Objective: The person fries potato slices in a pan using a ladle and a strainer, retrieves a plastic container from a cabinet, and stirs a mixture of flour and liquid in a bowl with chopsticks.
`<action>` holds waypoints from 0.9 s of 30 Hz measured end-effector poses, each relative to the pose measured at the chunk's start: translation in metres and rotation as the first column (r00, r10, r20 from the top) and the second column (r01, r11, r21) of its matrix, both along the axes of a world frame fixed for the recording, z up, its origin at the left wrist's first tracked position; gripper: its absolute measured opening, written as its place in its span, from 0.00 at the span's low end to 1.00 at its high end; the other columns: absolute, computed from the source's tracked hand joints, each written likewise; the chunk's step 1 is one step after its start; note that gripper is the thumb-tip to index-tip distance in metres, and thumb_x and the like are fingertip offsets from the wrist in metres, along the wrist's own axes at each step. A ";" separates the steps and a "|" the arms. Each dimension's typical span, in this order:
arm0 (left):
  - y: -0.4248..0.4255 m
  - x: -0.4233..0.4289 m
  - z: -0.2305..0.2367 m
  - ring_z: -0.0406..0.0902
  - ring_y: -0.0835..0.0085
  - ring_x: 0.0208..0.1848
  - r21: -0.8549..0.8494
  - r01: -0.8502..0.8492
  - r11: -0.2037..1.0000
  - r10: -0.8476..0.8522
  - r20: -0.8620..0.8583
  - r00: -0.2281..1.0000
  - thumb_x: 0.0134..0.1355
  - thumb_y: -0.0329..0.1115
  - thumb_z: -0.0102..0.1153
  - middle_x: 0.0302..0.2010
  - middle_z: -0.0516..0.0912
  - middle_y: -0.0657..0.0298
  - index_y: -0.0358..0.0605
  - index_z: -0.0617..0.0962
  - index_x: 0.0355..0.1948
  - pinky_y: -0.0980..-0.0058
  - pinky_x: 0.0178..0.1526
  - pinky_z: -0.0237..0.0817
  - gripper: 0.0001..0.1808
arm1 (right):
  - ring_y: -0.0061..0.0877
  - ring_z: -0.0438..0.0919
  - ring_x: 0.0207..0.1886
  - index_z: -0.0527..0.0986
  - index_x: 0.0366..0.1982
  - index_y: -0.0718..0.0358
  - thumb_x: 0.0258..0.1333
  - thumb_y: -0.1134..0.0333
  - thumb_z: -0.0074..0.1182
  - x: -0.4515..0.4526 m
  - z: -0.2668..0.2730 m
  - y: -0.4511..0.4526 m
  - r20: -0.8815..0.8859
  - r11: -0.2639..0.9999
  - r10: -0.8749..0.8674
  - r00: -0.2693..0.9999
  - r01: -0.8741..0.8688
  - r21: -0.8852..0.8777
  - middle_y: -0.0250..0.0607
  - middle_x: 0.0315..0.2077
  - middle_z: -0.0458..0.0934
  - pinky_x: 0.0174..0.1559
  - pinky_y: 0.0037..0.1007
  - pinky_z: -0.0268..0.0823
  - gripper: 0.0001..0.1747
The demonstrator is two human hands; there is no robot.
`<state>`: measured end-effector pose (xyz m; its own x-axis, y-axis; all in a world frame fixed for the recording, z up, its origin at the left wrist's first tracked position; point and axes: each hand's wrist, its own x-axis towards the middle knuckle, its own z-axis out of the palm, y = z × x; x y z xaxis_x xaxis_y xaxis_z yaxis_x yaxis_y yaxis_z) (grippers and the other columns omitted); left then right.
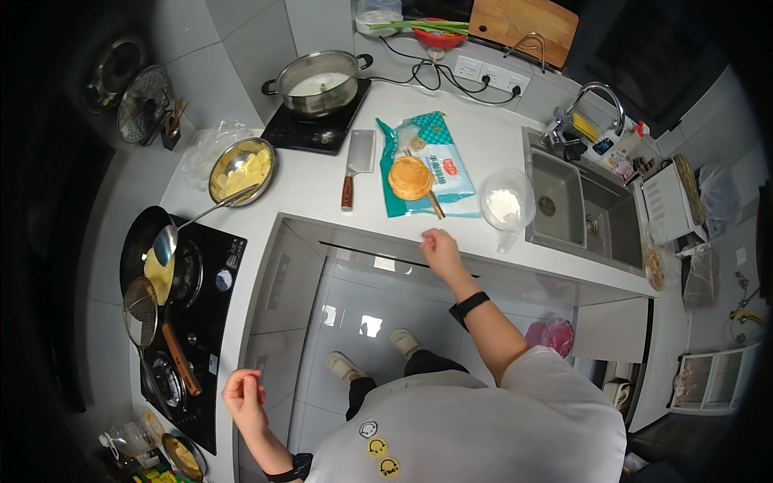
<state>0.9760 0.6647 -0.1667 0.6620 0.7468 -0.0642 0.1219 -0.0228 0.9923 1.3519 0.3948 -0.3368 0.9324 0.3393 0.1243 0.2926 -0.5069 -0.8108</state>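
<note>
My right hand [439,249] hovers at the counter's front edge, fingers curled and apparently empty. Just beyond it, a round golden flatbread [410,179] lies on a teal-and-white plastic food package [450,154], with wooden chopsticks [436,206] partly beneath the bread. To that hand's right is a clear plastic scoop-like container [507,208] of white powder. My left hand [244,398], also curled with nothing visible in it, is beside the black gas hob [211,314]. On the hob a black wok [134,253] contains yellow food [159,281].
A wok spatula [166,241] bridges the wok and a steel bowl [266,192] of yellow slices. A wire strainer [140,308] overlaps the wok. A cleaver [361,154] lies near a steel pot [323,99] on an induction cooker [314,140]. The sink [558,232] is at right.
</note>
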 end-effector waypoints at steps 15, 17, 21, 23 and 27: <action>-0.046 0.107 -0.014 0.66 0.86 0.24 -0.086 0.365 0.927 -0.375 -0.219 0.901 0.61 0.29 0.57 0.22 0.71 0.72 0.39 0.77 0.38 0.85 0.27 0.59 0.06 | 0.44 0.79 0.39 0.69 0.38 0.65 0.50 0.67 0.56 0.123 -0.036 0.017 0.157 0.810 -0.259 0.953 0.303 -0.502 0.51 0.34 0.77 0.39 0.43 0.73 0.15; -0.034 0.130 -0.024 0.66 0.86 0.24 -0.106 0.379 0.919 -0.393 -0.200 0.898 0.60 0.28 0.57 0.22 0.71 0.72 0.39 0.77 0.38 0.85 0.27 0.59 0.06 | 0.42 0.80 0.38 0.69 0.37 0.65 0.52 0.66 0.55 0.131 -0.050 0.014 0.177 0.779 -0.250 0.952 0.306 -0.548 0.50 0.33 0.77 0.37 0.42 0.73 0.13; -0.008 0.189 -0.041 0.65 0.85 0.24 -0.145 0.450 0.881 -0.472 -0.225 0.852 0.59 0.26 0.58 0.22 0.70 0.73 0.39 0.77 0.37 0.85 0.27 0.59 0.05 | 0.43 0.80 0.33 0.69 0.34 0.65 0.55 0.63 0.49 0.124 -0.037 0.021 0.161 0.774 -0.224 0.961 0.276 -0.570 0.49 0.32 0.78 0.33 0.43 0.73 0.11; 0.003 0.230 -0.047 0.64 0.85 0.24 0.037 0.575 0.817 -0.538 -0.309 0.784 0.56 0.25 0.61 0.23 0.70 0.73 0.38 0.76 0.38 0.85 0.28 0.59 0.09 | 0.42 0.80 0.33 0.68 0.35 0.65 0.55 0.63 0.49 0.120 -0.020 0.024 0.161 0.782 -0.214 0.963 0.268 -0.563 0.49 0.32 0.78 0.33 0.43 0.72 0.12; 0.005 0.345 -0.082 0.74 0.72 0.37 0.375 0.658 0.653 -0.616 -0.243 0.749 0.45 0.30 0.70 0.35 0.75 0.60 0.39 0.74 0.49 0.76 0.40 0.67 0.28 | 0.40 0.81 0.29 0.67 0.35 0.63 0.55 0.64 0.50 0.112 -0.002 0.025 0.215 0.769 -0.245 0.945 0.324 -0.551 0.46 0.30 0.78 0.31 0.40 0.74 0.11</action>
